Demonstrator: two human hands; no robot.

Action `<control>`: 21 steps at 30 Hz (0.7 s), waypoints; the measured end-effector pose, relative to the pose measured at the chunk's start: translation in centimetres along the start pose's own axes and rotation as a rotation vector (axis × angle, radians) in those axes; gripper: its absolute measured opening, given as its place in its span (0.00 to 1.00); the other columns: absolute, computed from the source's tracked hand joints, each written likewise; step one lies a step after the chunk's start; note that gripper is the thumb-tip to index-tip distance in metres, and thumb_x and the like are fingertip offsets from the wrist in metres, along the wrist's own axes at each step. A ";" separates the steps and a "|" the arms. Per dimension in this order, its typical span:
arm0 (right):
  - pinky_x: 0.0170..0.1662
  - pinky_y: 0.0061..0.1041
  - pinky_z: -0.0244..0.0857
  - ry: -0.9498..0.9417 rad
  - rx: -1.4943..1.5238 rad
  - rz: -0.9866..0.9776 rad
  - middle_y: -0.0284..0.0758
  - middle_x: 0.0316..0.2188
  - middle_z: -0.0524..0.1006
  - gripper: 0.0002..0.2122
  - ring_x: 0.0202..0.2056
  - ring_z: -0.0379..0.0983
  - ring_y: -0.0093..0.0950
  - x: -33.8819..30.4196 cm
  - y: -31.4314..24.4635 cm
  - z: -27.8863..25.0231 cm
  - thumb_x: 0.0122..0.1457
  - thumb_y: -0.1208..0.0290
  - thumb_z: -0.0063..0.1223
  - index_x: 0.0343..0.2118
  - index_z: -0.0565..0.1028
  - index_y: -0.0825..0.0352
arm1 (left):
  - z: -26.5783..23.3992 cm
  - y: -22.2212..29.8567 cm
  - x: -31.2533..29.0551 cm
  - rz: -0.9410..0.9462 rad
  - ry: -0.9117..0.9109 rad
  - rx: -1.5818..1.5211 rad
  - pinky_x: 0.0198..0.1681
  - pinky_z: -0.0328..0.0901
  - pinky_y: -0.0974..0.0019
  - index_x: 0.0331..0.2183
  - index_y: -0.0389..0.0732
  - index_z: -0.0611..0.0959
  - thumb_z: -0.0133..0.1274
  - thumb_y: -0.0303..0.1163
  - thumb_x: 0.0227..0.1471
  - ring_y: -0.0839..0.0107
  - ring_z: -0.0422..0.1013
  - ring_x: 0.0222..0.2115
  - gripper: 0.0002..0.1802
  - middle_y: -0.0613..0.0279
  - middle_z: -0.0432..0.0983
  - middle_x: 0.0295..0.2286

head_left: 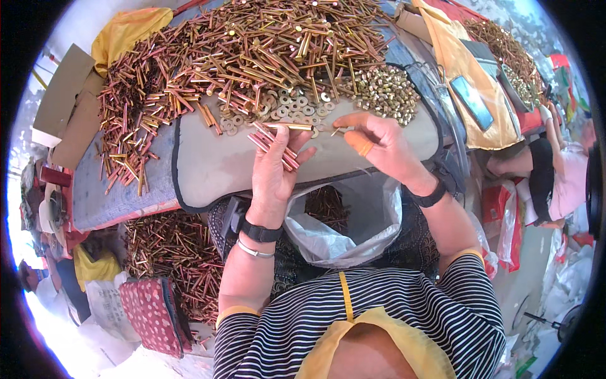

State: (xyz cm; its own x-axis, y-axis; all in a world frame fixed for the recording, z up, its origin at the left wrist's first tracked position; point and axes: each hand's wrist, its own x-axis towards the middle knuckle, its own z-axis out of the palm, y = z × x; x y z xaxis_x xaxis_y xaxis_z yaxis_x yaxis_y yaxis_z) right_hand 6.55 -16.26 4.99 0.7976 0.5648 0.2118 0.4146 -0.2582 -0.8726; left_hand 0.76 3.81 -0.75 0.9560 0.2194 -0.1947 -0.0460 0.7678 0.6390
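Observation:
My left hand (274,165) is closed around several slim pinkish-gold metal tubes (260,140). Across its fingertips, one brighter gold tube (291,127) lies level, its end pointing right. My right hand (388,148) wears orange finger covers and pinches a small shiny metal piece (336,132) just off that tube's end; its exact kind is too small to tell. Flat washers (297,106) lie loose behind my hands on the grey mat (218,165). Beyond my right hand is a heap of small brass-coloured nuts (386,91).
A big heap of metal tubes (252,44) covers the table's far side. An open white sack (341,249) with metal pieces sits at my lap. More tubes (180,259) lie low left. A phone (471,102) rests on yellow cloth at right; another person (562,180) is beyond.

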 end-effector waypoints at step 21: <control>0.34 0.25 0.67 0.383 0.056 -0.054 0.36 0.31 0.78 0.06 0.31 0.75 0.31 0.6 4.8 -3.5 0.55 0.75 0.52 0.37 0.74 0.66 | 2.6 -2.0 -1.5 -0.143 -0.152 0.013 0.27 0.68 0.70 0.50 0.44 0.69 0.46 0.37 0.60 0.73 0.72 0.31 0.18 0.66 0.73 0.31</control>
State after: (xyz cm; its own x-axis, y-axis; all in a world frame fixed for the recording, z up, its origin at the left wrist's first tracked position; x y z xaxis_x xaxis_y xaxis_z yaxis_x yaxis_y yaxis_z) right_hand 10.54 -19.92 2.52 0.8855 0.2405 0.3977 0.4442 -0.1866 -0.8763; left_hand 0.22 0.37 0.24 0.9854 0.0147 -0.1699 0.0958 0.7765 0.6228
